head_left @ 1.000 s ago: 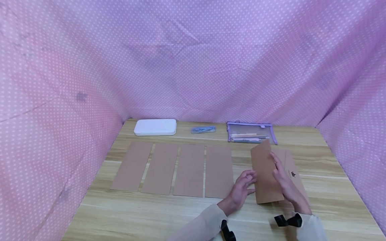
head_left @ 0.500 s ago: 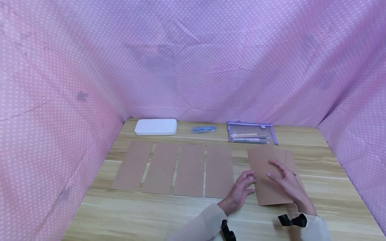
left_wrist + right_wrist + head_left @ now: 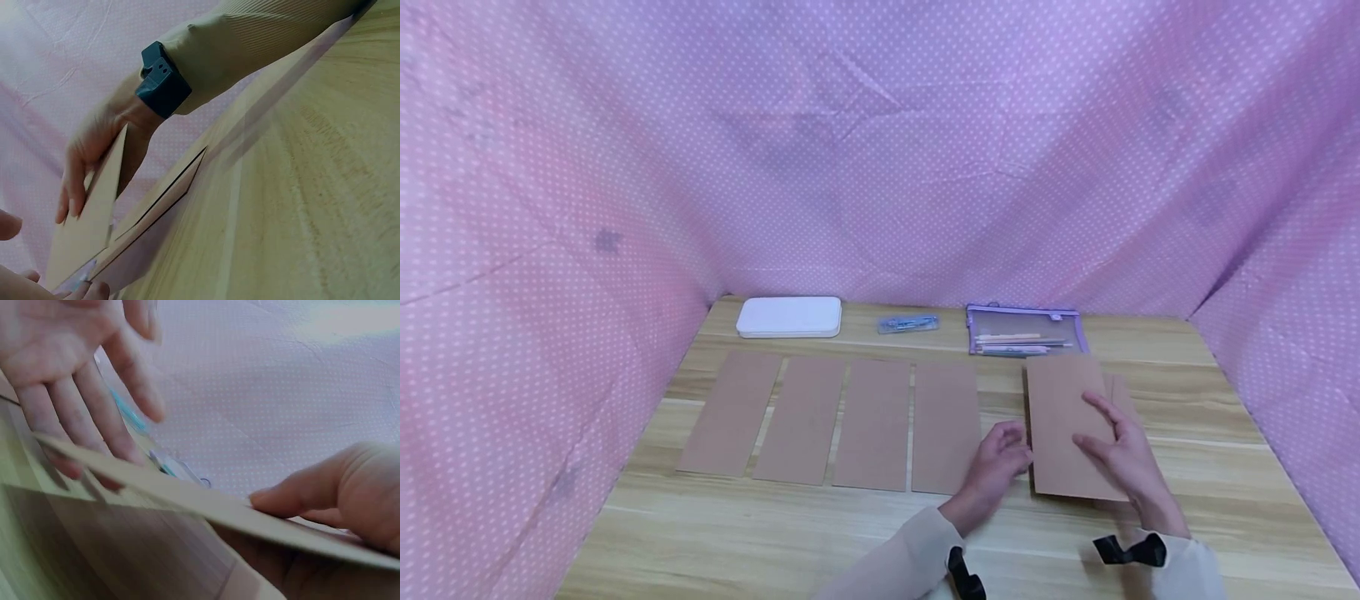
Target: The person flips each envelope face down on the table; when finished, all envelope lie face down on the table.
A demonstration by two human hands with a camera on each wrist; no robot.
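My right hand [image 3: 1127, 458] pinches a brown kraft-paper card [image 3: 1063, 425] at its right side. In the right wrist view the thumb lies on the upper face of the card [image 3: 206, 503], with fingers beneath. The card is tilted, raised above another brown piece [image 3: 1122, 396] that shows at its right; most of that piece is hidden. Beside the card's left edge is my left hand [image 3: 992, 471], its fingers [image 3: 81, 419] extended and overlapping the card's far corner in the right wrist view. Several similar brown cards [image 3: 871, 425] lie flat in a row to the left.
Along the back of the wooden table [image 3: 760, 542] stand a white flat case [image 3: 788, 317], a small blue packet [image 3: 908, 323] and a purple-edged mesh pouch [image 3: 1026, 321] with pencils. A pink dotted curtain [image 3: 880, 167] surrounds the back and sides.
The brown card has swung from steeply tilted to flatter, dipped left, then shifted slightly right. My right hand has moved a little right; the left hand has drawn slightly back from the card's edge.
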